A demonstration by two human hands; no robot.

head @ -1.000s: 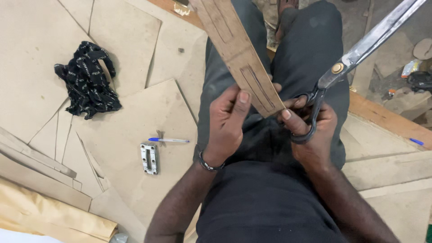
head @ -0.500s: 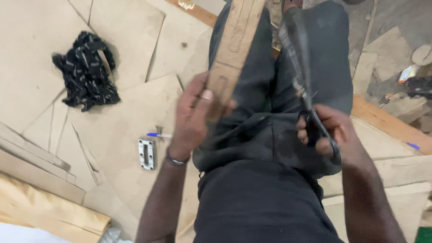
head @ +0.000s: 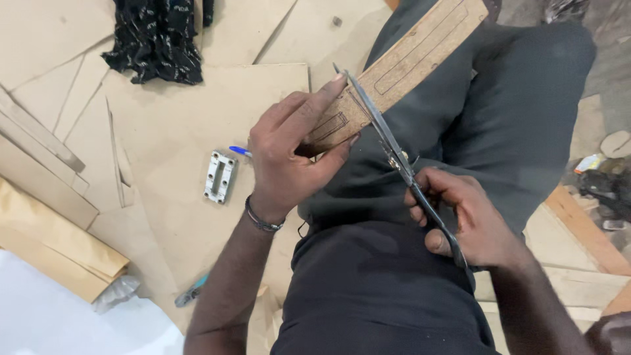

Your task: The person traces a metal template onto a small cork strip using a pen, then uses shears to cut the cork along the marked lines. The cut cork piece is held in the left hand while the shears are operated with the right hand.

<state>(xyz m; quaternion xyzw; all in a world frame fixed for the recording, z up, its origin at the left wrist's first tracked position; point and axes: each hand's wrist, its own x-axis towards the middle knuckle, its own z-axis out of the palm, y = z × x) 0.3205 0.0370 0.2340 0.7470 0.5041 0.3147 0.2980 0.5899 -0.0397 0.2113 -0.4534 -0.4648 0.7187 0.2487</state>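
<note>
The left hand (head: 289,154) gripped the near end of a long brown cardboard strip (head: 401,66), its fingers (head: 309,108) laid over the top face and the thumb pressed up from below, so the fingers were clenched on the strip. The strip ran up and away to the right, over the person's dark trousers (head: 513,112), and it bore pen-drawn rectangular outlines along its length. The right hand (head: 470,220) was closed around the handles of a pair of black scissors (head: 394,154), with fingers through the loops. The blades pointed up and to the left, and they met the edge of the strip just beside the left fingertips; whether the blades were parted or closed on the card could not be told.

The person sat with sheets of tan cardboard (head: 190,131) spread on the floor to the left. On 1 sheet lay a small grey metal plate (head: 220,177) with slots, near the left wrist, and a blue pen (head: 240,151) lay just above it, partly hidden by the hand. A black patterned cloth (head: 158,39) lay bunched at the top left, well apart from the hands. A thin bracelet (head: 263,220) circled the left wrist. Another pen-like tool (head: 190,292) lay by the left forearm, and wooden planks (head: 585,230) showed at the right.
</note>
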